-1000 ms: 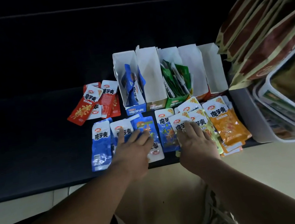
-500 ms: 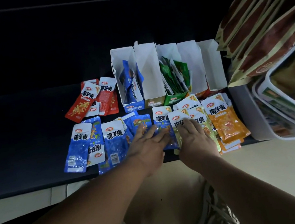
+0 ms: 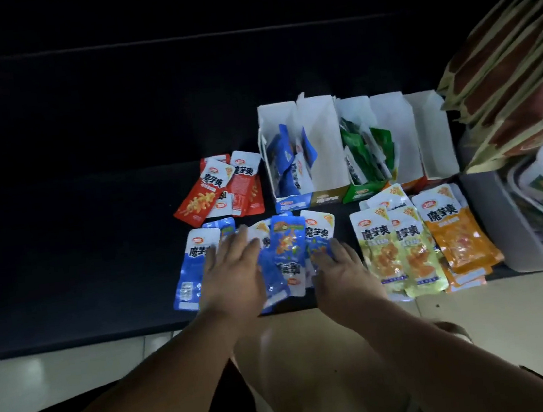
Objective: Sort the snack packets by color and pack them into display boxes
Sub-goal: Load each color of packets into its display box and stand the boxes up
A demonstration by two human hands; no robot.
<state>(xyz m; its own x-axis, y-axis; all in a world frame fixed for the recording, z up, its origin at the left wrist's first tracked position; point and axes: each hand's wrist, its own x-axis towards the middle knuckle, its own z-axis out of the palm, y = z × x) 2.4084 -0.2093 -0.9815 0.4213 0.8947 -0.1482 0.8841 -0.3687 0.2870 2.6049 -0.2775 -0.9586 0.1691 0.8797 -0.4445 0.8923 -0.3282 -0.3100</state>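
Some blue packets (image 3: 284,166) and green packets (image 3: 362,150) sit in boxes (image 3: 321,131). The red pile (image 3: 213,192), yellow pile (image 3: 395,248) and orange pile (image 3: 455,234) wait outside. The left hand (image 3: 234,275) and right hand (image 3: 339,269) lie flat on the blue pile (image 3: 285,248).

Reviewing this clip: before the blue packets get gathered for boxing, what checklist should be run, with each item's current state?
1. Hands on the loose blue foil snack packets: ok; left hand and right hand rest flat on them.
2. Packets gripped: not ok; neither hand curls round any.
3. White cardboard display box with a blue front open, with room: ok; partly filled.
4. Other colours apart: ok; red foil packets and yellow-green foil packets lie in separate groups.
5. Pile all blue under the hands: cannot tell.
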